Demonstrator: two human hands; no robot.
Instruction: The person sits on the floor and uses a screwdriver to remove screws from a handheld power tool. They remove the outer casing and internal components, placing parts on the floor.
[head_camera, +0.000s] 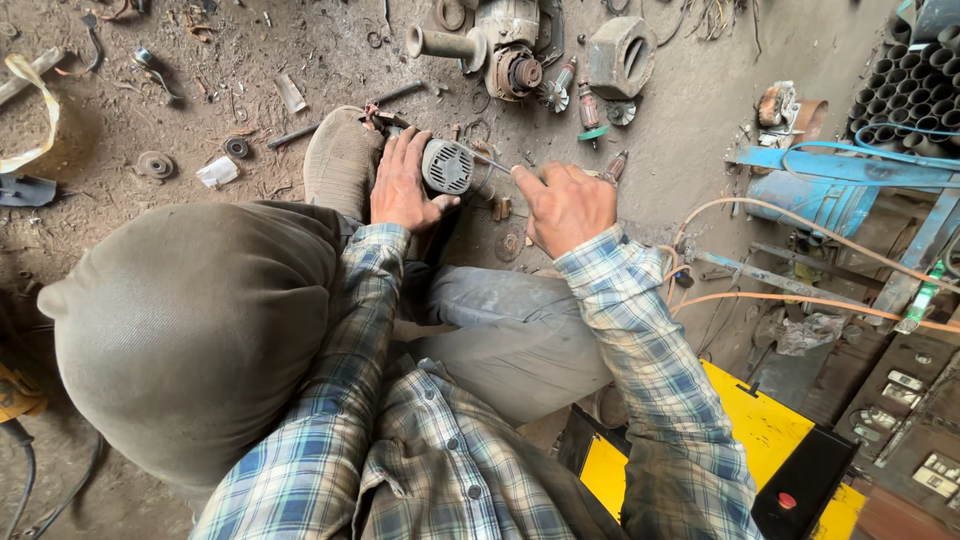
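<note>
I sit on a dirt floor with my knees drawn up. My left hand presses a small grey power-tool body with a vented end cap against my shoe. In my right hand is a screwdriver with a red handle tip. Its thin shaft points left and reaches the tool's end cap. Both sleeves are blue plaid.
Motor parts, a grey metal housing, armatures and washers lie scattered on the floor ahead. A blue drum and stacked pipes stand at the right. A yellow and black machine sits at lower right, with orange cables crossing above it.
</note>
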